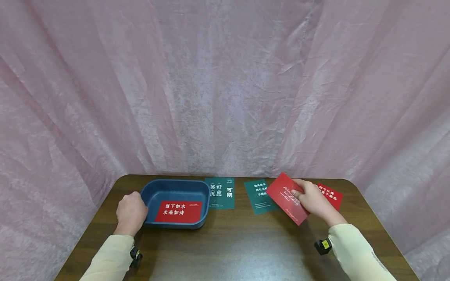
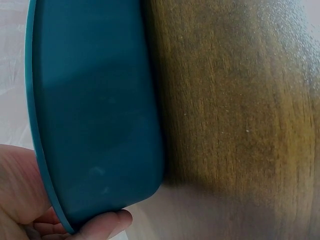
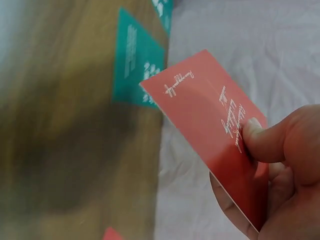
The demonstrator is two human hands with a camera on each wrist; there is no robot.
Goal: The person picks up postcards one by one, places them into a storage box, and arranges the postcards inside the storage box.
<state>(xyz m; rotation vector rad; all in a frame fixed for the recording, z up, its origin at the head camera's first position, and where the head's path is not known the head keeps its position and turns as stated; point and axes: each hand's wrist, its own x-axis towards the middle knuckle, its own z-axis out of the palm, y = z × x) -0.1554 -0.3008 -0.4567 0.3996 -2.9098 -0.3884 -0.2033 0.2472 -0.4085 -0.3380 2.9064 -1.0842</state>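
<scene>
My left hand grips the left end of a blue plastic tub, thumb outside and fingers over the rim in the left wrist view. Inside the tub lies a red card with white Chinese characters. Above the table on the right, my right hand pinches a red card with white script between thumb and fingers. In the right wrist view that red card is tilted, its lower corner behind the thumb. Under and beside it on the table is a green card, partly covered in the head view.
Green cards lie against the tub's right side, partly hidden by it. Another red card rests behind my right wrist. The brown wooden table ends at a pink curtain.
</scene>
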